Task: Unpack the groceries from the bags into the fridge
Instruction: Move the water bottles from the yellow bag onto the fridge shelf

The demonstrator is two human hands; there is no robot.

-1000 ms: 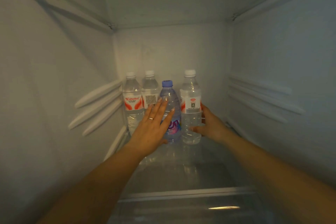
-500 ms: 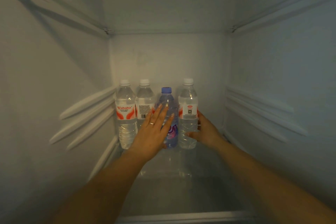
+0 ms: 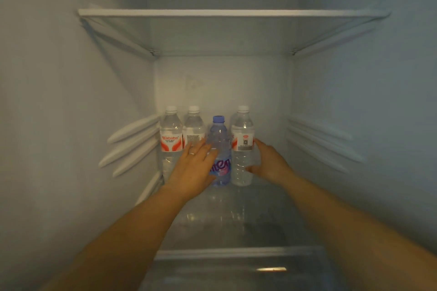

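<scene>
Four water bottles stand in a row at the back of a glass fridge shelf (image 3: pixel 236 227). Two clear ones with red-and-white labels (image 3: pixel 171 142) (image 3: pixel 194 125) are on the left. Beside them is a blue-capped bottle (image 3: pixel 220 139), then a clear white-capped bottle (image 3: pixel 242 146). My left hand (image 3: pixel 194 168), wearing a ring, lies flat with straight fingers against the front of the blue bottle and its left neighbour. My right hand (image 3: pixel 269 163) cups the rightmost bottle, thumb across its lower front and fingers along its right side.
Another glass shelf (image 3: pixel 231 13) spans the fridge above the bottles. Ribbed rails run along the left wall (image 3: pixel 132 144) and right wall (image 3: pixel 319 139). The shelf's front trim (image 3: pixel 236 253) lies between my forearms, with a drawer cover below it.
The view has pulled back and tilted, so the upper shelf sits lower in frame. Both hands stay on the same bottles with little change.
</scene>
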